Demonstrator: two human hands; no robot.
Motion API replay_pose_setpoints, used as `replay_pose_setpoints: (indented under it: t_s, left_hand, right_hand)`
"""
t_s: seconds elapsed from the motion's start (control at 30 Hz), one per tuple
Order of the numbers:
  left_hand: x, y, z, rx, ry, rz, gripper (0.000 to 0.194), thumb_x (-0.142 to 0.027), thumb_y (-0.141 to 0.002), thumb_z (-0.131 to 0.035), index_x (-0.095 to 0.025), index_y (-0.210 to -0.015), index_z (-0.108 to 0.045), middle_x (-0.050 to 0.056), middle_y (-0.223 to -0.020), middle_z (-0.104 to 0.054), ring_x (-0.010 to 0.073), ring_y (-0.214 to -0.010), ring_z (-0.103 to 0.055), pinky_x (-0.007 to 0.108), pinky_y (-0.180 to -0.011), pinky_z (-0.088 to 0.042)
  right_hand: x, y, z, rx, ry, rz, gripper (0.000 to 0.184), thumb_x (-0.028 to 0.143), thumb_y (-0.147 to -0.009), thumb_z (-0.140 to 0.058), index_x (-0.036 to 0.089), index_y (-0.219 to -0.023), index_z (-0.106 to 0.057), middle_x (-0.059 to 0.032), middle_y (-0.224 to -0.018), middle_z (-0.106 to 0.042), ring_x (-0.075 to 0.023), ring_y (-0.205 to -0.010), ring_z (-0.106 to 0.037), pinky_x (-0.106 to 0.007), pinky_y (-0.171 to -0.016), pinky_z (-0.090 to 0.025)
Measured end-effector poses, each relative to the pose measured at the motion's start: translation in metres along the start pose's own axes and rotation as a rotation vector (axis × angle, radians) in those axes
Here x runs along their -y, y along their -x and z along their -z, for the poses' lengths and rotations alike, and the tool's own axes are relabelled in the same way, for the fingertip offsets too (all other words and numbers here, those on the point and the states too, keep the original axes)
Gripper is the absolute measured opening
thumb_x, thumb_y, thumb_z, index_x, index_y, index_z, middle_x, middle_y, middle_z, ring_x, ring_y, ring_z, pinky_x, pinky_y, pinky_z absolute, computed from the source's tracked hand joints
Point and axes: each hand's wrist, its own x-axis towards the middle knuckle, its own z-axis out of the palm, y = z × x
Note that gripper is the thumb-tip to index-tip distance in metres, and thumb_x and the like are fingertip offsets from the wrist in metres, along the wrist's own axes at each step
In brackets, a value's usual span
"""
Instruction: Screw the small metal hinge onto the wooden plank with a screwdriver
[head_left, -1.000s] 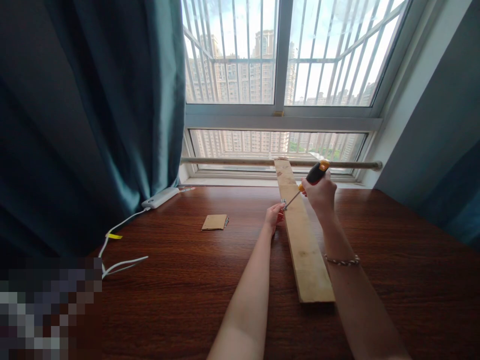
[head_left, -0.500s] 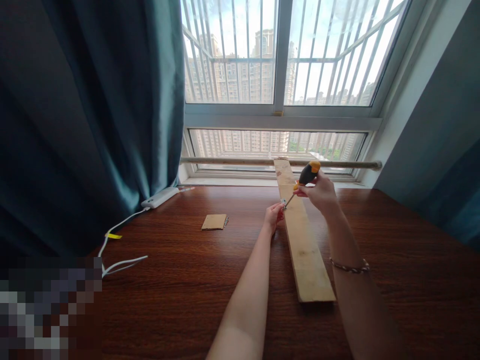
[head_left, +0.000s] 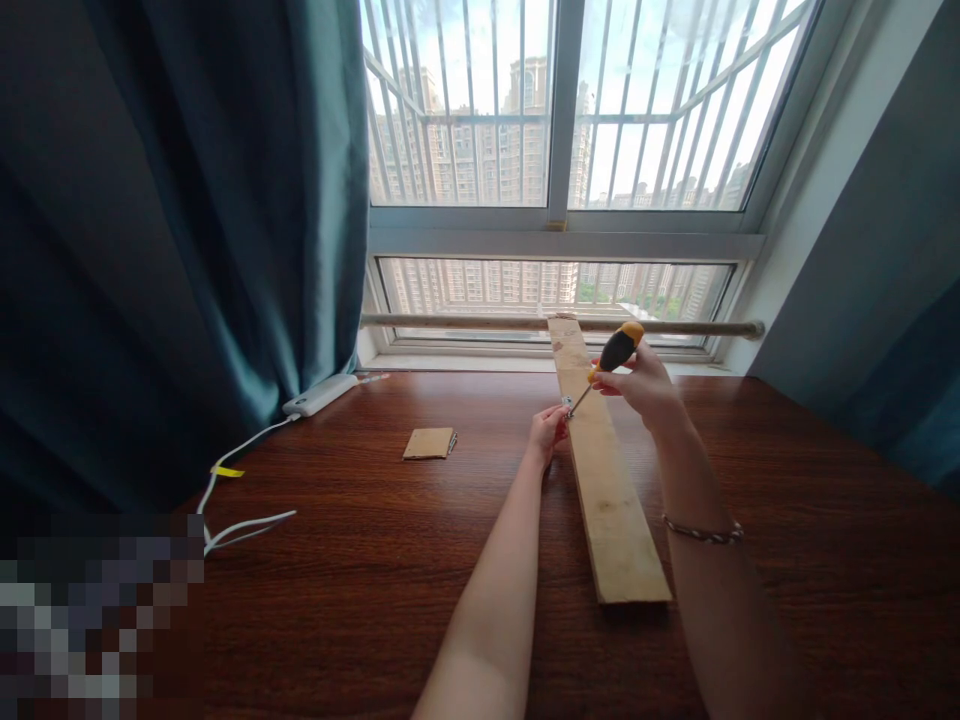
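A long pale wooden plank (head_left: 611,500) lies on the dark wooden table (head_left: 375,560), its far end resting on a rod by the window. My right hand (head_left: 643,388) is closed around a black and orange screwdriver (head_left: 609,358), whose tip points down-left at a small metal piece (head_left: 567,403) on the plank's left edge. My left hand (head_left: 547,430) pinches that small metal piece at the plank's edge; I cannot make out what it is.
A small cardboard piece (head_left: 429,443) lies left of the plank. A white power strip (head_left: 321,394) with a white cable (head_left: 240,490) sits at the back left by a teal curtain (head_left: 180,250). A rod (head_left: 465,322) runs along the barred window.
My right hand has turned and shifted slightly left, tilting the screwdriver handle more upright. The left hand and plank stay put.
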Motion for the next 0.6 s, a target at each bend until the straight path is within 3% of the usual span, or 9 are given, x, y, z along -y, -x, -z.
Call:
replay_pose_setpoints:
  t_s: [0.17, 0.23, 0.4, 0.6]
  left_hand:
    - [0.006, -0.006, 0.003, 0.025, 0.014, -0.014, 0.038, -0.040, -0.052, -0.079, -0.011, -0.073, -0.067, 0.000, -0.054, -0.056, 0.0065, -0.046, -0.045, 0.020, -0.046, -0.032]
    - [0.008, -0.007, 0.004, 0.026, 0.024, -0.024, 0.036, -0.039, -0.052, -0.079, -0.011, -0.071, -0.066, -0.003, -0.051, -0.051, 0.0043, -0.043, -0.040, 0.020, -0.044, -0.030]
    - [0.008, -0.007, 0.004, 0.026, 0.013, -0.046, 0.035, -0.039, -0.052, -0.078, -0.011, -0.068, -0.064, -0.007, -0.047, -0.042, 0.0020, -0.041, -0.032, 0.019, -0.043, -0.025]
    - [0.006, -0.005, 0.003, 0.035, 0.004, -0.055, 0.035, -0.039, -0.051, -0.079, -0.011, -0.065, -0.063, -0.007, -0.046, -0.041, 0.0018, -0.041, -0.030, 0.018, -0.042, -0.022]
  right_hand:
    - [0.003, 0.001, 0.000, -0.008, 0.028, 0.002, 0.033, 0.024, -0.054, -0.073, 0.016, -0.080, -0.054, -0.0054, -0.082, -0.066, -0.0172, -0.053, -0.064, -0.027, -0.046, -0.051]
    - [0.000, -0.001, -0.003, -0.116, 0.167, 0.058, 0.034, 0.031, -0.055, -0.074, 0.017, -0.078, -0.053, -0.0056, -0.078, -0.066, -0.0193, -0.054, -0.064, -0.028, -0.047, -0.050]
    - [-0.012, -0.006, -0.009, -0.526, 0.613, 0.213, 0.039, 0.047, -0.062, -0.070, 0.019, -0.079, -0.049, -0.0078, -0.072, -0.066, -0.0272, -0.066, -0.064, -0.034, -0.059, -0.046]
    - [-0.016, -0.006, -0.007, -0.617, 0.644, 0.261, 0.041, 0.052, -0.067, -0.065, 0.018, -0.085, -0.050, -0.0073, -0.072, -0.065, -0.0264, -0.067, -0.062, -0.031, -0.059, -0.040]
